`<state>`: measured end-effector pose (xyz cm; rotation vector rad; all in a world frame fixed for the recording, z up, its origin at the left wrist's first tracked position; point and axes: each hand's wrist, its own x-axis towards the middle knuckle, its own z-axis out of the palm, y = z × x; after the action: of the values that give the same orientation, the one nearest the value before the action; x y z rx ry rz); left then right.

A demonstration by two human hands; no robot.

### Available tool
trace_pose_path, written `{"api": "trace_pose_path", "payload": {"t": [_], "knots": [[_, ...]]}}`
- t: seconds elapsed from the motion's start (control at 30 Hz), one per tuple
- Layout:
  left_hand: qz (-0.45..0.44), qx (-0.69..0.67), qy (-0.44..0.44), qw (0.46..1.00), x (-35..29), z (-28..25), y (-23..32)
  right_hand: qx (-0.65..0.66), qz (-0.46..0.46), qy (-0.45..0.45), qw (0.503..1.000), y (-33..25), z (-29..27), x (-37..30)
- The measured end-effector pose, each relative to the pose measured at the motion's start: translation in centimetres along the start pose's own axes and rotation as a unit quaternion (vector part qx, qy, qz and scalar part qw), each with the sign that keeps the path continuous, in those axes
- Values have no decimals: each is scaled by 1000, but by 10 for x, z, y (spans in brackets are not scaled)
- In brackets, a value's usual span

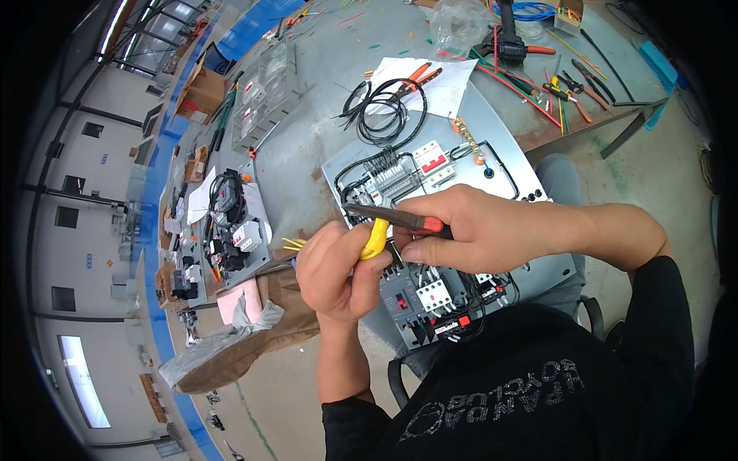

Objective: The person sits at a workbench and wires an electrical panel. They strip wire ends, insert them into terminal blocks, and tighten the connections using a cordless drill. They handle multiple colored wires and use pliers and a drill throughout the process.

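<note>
My left hand (336, 270) is closed around a bent yellow bundle (375, 240) that looks like wire. Thin yellow ends (294, 244) stick out on its far-left side. In my right hand (480, 229) is a pair of pliers (396, 217) with dark jaws and a red handle, gripped from the right. Its jaws lie across the top of the yellow bundle, touching or very close to it; whether they bite on it I cannot tell. Beneath both hands is a grey mounting panel (503, 138) with electrical parts, including a dark circuit breaker (400, 302) and a white contactor (434, 295).
A coil of black cable (382, 115) and orange-handled pliers (415, 81) lie beyond the panel on white paper. A black power tool (509, 42) and hand tools (584, 88) sit at the far right. Another wired panel (231, 223) stands to the left, near a cardboard box (201, 92).
</note>
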<state>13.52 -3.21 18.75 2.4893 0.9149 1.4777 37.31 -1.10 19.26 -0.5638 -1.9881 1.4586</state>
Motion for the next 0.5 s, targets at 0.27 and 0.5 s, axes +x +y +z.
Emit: {"api": "trace_pose_path", "payload": {"t": [0.27,0.5], "knots": [[-40,-50,143,988,-1,15,10,29,-48,48,997,-12,12,17],[-70,-92,90,989,-6,4,-7,-13,-15,26,999,-16,2,24]]}}
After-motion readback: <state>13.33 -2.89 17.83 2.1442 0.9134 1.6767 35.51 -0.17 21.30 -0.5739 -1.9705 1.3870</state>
